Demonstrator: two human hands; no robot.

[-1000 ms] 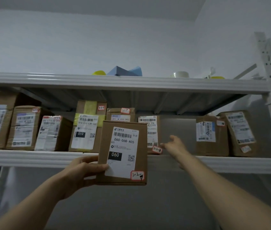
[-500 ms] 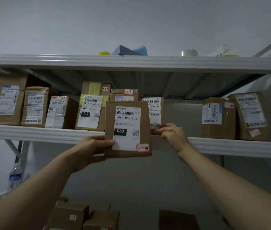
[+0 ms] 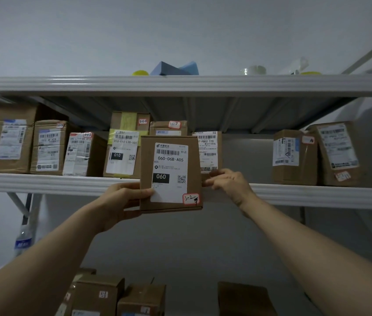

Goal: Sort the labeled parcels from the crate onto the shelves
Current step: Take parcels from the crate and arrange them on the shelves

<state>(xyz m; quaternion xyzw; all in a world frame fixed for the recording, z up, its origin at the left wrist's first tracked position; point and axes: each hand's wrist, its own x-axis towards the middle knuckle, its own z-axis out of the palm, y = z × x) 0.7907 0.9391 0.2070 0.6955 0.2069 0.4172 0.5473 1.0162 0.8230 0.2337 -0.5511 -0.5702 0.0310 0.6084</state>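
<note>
My left hand (image 3: 121, 204) grips a brown parcel (image 3: 146, 160) by its left edge and holds it up in front of the middle shelf (image 3: 43, 183). Its white label reads 060-06B-A05, and a red-edged sticker sits at its lower right corner. My right hand (image 3: 228, 183) is at the shelf's front edge, its fingers curled on the lower corner of another labeled parcel (image 3: 208, 151) standing just behind the held one. Several labeled parcels line that shelf to the left.
Two parcels (image 3: 294, 156) stand at the shelf's right end, with a gap between them and the middle parcel. The top shelf (image 3: 180, 84) holds blue and yellow items. More boxes (image 3: 98, 293) sit on a lower level. A water bottle (image 3: 24, 240) stands lower left.
The view has tilted down, bringing lower boxes into sight. My right hand drew back from the shelf gap to the corner of the parcel behind. The held parcel stays raised.
</note>
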